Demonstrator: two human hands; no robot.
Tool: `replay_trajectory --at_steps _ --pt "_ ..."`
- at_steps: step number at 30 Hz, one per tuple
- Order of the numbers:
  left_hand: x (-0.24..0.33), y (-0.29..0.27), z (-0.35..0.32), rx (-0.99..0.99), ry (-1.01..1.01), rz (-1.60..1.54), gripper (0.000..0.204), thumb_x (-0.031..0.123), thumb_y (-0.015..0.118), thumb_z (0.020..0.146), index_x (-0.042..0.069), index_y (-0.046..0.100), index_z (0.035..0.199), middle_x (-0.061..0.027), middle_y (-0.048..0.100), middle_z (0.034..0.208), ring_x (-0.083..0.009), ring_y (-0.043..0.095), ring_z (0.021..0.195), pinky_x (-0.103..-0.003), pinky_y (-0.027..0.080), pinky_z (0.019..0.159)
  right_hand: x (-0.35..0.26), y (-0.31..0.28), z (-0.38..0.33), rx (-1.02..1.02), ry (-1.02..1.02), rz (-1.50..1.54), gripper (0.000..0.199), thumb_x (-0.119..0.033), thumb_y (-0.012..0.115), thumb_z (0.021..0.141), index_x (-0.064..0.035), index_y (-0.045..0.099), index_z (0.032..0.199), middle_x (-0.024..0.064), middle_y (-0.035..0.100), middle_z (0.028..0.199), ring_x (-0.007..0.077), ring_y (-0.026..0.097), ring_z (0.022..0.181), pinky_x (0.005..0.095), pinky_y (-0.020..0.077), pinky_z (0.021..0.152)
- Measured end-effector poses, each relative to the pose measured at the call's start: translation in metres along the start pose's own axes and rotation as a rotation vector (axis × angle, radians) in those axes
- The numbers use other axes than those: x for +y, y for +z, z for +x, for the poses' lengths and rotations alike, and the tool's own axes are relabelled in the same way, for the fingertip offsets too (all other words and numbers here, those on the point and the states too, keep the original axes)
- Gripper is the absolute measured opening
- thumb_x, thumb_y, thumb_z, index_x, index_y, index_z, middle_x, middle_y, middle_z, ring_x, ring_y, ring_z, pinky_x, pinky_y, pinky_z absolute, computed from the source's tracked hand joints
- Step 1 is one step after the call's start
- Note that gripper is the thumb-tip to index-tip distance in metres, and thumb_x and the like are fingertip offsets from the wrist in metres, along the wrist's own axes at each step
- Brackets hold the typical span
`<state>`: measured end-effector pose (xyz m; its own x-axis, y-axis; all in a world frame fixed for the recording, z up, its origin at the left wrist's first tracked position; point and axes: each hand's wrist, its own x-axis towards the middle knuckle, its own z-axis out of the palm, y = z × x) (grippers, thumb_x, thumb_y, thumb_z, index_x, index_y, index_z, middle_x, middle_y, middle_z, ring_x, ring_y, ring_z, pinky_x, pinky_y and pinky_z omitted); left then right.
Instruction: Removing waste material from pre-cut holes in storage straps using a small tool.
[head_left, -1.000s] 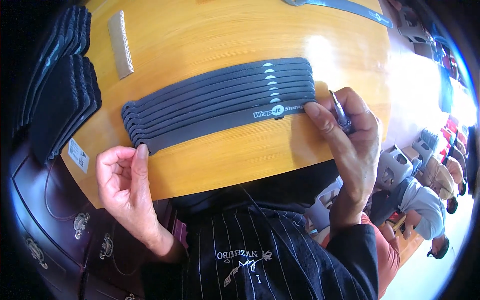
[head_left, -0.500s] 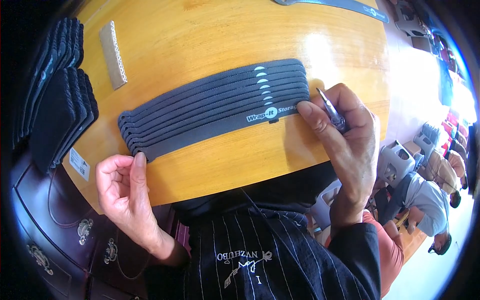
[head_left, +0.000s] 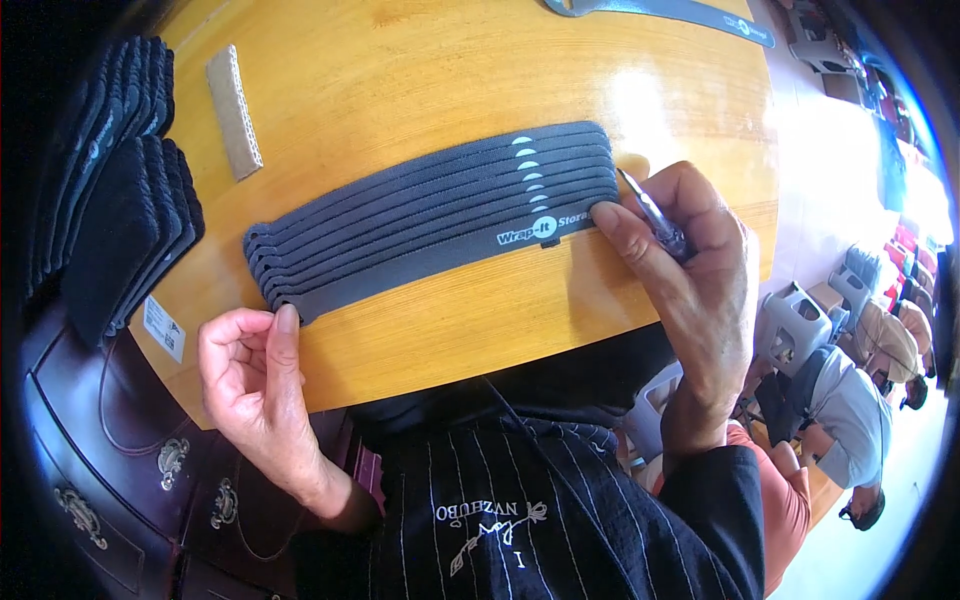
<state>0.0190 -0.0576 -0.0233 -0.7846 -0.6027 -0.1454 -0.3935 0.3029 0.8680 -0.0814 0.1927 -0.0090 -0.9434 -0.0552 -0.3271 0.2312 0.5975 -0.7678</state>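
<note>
Currently pinching the near edge of a fanned stack of dark grey straps at its lower-left end, between thumb and curled forefinger of the left hand. At the right end of the same stack, pressing with the thumb of the right hand; also grasping a slim pointed tool in its bent fingers, tip to the upper left and just beside the stack. Stack located mid-frame, flat on the wooden table.

Compared with the earlier frames: same hold at both ends, no release by either hand. Noted at right: tool tilted further left than in the first frame, tip now closer to the stack. At the right edge of the frame, seen bent lower than before: a person in a grey-blue shirt.

Elsewhere, at upper left: a cardboard strip on the table. At far left, piled: black folded bundles. At lower left, just below these: a white label. Along the upper right, lying apart from the stack: a loose strap.
</note>
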Motion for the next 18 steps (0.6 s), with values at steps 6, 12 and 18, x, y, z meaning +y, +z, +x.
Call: replay_trajectory --at_steps 6,12,18 --pt "-0.01 -0.013 0.003 -0.005 0.032 0.011 0.015 0.007 0.07 0.085 0.005 0.055 0.088 0.0045 0.049 0.07 -0.0009 0.037 0.056 -0.015 0.026 0.048 -0.006 0.011 -0.001 -0.005 -0.102 -0.052 0.017 -0.016 0.076 0.08 -0.0062 0.062 0.083 -0.0026 0.059 0.069 0.0049 0.05 0.061 0.0205 0.0373 0.058" --pt "-0.005 -0.022 0.006 -0.081 -0.012 -0.015 0.015 0.006 0.069 0.086 0.004 0.055 0.089 0.0042 0.048 0.072 -0.0012 0.039 0.059 -0.015 0.028 0.05 -0.005 0.012 0.006 -0.114 -0.078 0.161 0.013 -0.006 0.074 0.08 -0.0041 0.061 0.083 -0.0037 0.055 0.065 0.0038 0.048 0.056 0.0199 0.0379 0.053" --pt "-0.001 -0.018 0.007 -0.097 -0.034 -0.051 0.012 0.0 0.067 0.086 0.002 0.055 0.087 0.0037 0.052 0.075 -0.0009 0.044 0.064 -0.015 0.035 0.057 -0.008 0.009 0.004 -0.13 -0.045 0.095 0.016 -0.009 0.074 0.08 -0.0036 0.059 0.083 -0.0034 0.052 0.062 0.0037 0.048 0.054 0.0191 0.0379 0.05"
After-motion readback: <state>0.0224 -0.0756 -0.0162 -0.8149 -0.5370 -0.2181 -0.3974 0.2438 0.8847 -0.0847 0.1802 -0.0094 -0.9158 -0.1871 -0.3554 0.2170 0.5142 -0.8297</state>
